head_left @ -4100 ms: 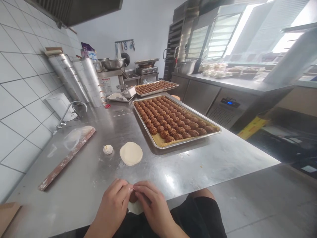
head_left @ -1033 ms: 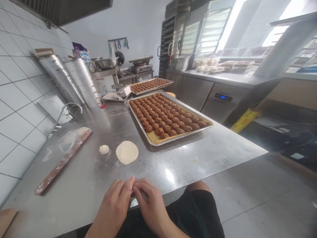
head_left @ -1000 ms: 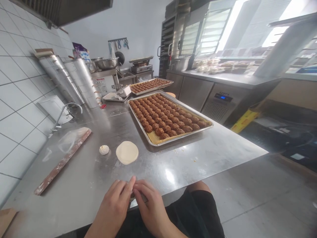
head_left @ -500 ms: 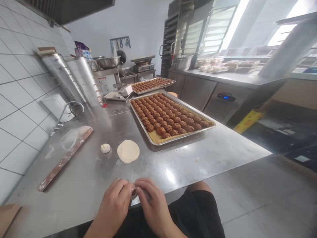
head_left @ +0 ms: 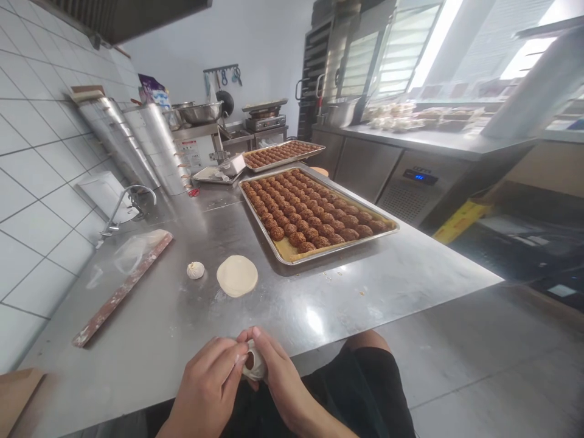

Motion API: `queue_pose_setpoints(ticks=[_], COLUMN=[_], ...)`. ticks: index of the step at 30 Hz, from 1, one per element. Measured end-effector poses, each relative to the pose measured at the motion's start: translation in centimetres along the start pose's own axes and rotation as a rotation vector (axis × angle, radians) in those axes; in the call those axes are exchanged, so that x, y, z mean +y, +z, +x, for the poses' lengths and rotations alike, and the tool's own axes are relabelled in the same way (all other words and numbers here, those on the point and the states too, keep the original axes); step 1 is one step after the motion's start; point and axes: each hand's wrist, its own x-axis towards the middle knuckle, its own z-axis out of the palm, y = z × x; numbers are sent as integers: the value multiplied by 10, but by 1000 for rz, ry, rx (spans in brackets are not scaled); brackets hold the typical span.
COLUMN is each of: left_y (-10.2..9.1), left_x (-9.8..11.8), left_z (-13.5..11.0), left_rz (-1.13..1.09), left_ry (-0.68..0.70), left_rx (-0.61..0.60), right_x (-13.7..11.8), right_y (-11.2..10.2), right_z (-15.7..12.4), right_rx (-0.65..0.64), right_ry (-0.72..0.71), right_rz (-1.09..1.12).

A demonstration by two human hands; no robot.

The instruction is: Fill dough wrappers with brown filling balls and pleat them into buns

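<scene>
Both my hands meet at the near edge of the steel table [head_left: 365, 286]. My left hand [head_left: 207, 386] and my right hand [head_left: 280, 377] pinch a pale dough wrapper [head_left: 255, 365] between them, its folds closing round a dark brown filling ball. Farther out on the table lie a flat round dough disc [head_left: 236, 275] and a small pleated, closed dough ball [head_left: 195, 270]. A large baking tray [head_left: 278, 254] to the right holds several rows of brown filling balls [head_left: 310, 213].
A second tray of brown balls [head_left: 283, 155] stands behind the first. A long wooden board [head_left: 123, 289] with a plastic bag lies at left, near a tap [head_left: 130, 204]. Metal cylinders, a mixer bowl and ovens line the back. A counter runs along the right.
The dough wrapper has been gathered higher round the filling, and my hands have dropped a little toward the table's edge. The view has shifted slightly.
</scene>
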Motion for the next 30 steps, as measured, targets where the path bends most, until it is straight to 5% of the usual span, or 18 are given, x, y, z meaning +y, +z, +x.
queue_pose_setpoints(ticks=[7,12,19,26,30], left_y=[-2,-3,-2,-2,-3], left_x=[5,2,5,4,4], left_z=[0,-1,0,-2,0], left_rz=[87,165,141,134,152], left_ry=[110,204,158,165,187], left_rx=[-46,-38,-32,47,-8], right_x=[-12,-14,-14,-15,-18], right_y=[4,-4,-1,-3,-3], right_z=[-4,-4,-4,-2,-4], right_rx=[38,-49,-5,-21,23], right_ry=[97,141,76,142,170], right_rz=[-40,0,-53,-14,-92])
